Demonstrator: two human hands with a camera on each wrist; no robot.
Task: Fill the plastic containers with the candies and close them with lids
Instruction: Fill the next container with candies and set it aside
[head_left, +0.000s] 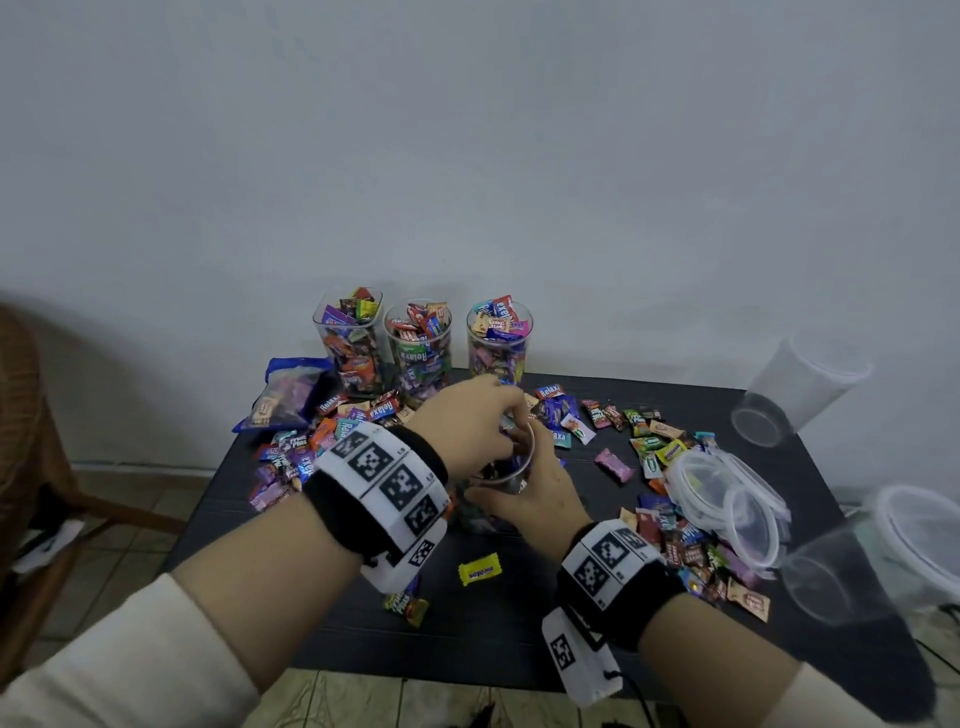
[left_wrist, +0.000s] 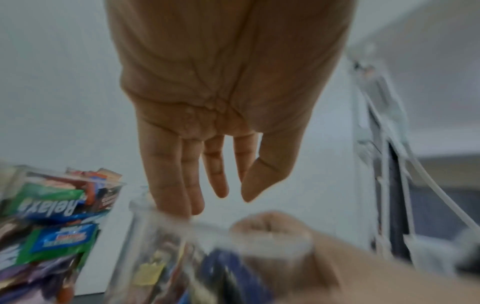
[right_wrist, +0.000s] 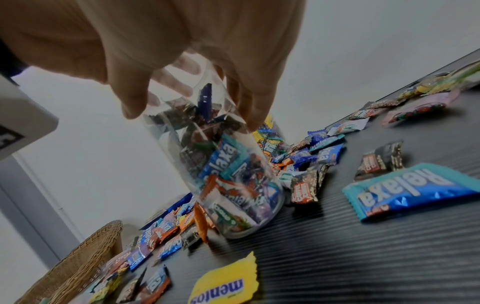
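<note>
Candies filled the clear container about halfway, and it stood upright on the dark bench. Your right hand gripped its upper wall, with thumb and fingers curled around it. Your left hand hung above the mouth, fingers straight and holding nothing. Three full containers stood behind, and lids lay at the right.

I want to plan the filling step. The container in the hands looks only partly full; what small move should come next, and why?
Probably the left hand should fetch more loose candies: the container gripped by the right hand shows empty space near its rim.
</note>
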